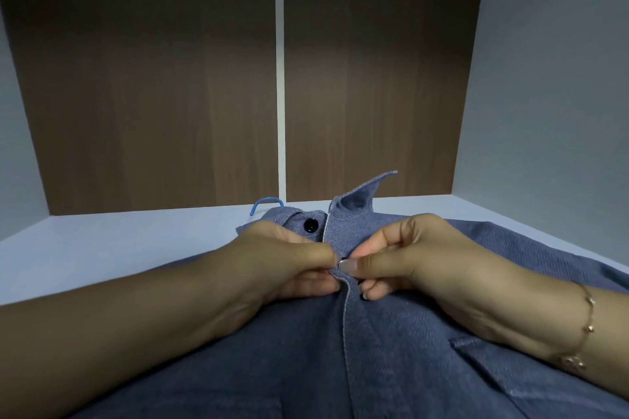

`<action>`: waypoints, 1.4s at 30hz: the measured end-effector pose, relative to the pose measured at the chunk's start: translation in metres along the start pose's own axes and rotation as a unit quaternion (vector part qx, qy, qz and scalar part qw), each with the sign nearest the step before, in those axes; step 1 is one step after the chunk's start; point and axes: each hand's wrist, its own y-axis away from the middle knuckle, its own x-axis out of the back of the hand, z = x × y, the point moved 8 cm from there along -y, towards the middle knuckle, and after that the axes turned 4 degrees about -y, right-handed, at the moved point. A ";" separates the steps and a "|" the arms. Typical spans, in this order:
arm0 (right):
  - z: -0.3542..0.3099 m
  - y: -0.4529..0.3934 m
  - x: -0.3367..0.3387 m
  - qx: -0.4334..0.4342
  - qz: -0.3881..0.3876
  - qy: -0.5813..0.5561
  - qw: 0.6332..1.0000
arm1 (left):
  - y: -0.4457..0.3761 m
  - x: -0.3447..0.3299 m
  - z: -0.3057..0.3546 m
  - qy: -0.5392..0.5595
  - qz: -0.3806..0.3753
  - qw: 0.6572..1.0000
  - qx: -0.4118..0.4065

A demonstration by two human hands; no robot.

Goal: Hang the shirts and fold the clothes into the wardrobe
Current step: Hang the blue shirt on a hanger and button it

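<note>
A: Inside a wardrobe bay: brown wood-grain back panels (pixel 153 95) split by a white vertical divider (pixel 280 78), pale grey side walls, a white shelf floor (pixel 102 248) underneath.

B: And spread on that floor, the blue-grey woven button-up shirt (pixel 374 350), collar toward the back panels, body running toward the camera.

A: Collar point (pixel 367 190) sticking up on the shirt's right side. Black top button (pixel 310 224) already through its hole, just below the collar.

B: Blue wire hanger hook (pixel 263 203) peeking out behind the collar, so probably threaded inside the shirt already.

A: Left hand (pixel 282 258) and right hand (pixel 408 255) meeting on the placket below that top button. Each grip closed in a thumb-and-finger pinch on a placket edge, nails nearly touching.

B: Second button itself mostly hidden under the fingertips; only a dark sliver visible.

A: Risks, judged from here: button slipping back out if the edge gets released early.

B: Or catching the wrong hole, leaving the placket skewed below the collar. Hard to check with fingers covering it.

A: Also tugging toward the camera could drag the collar off the hanger shoulders. Thin gold bracelet (pixel 585 326) on the right wrist could snag the weave too.
</note>
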 end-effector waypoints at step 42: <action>-0.028 0.115 -0.068 -0.027 -0.169 0.574 0.801 | 0.062 0.015 0.035 -0.370 -0.018 0.921 -0.123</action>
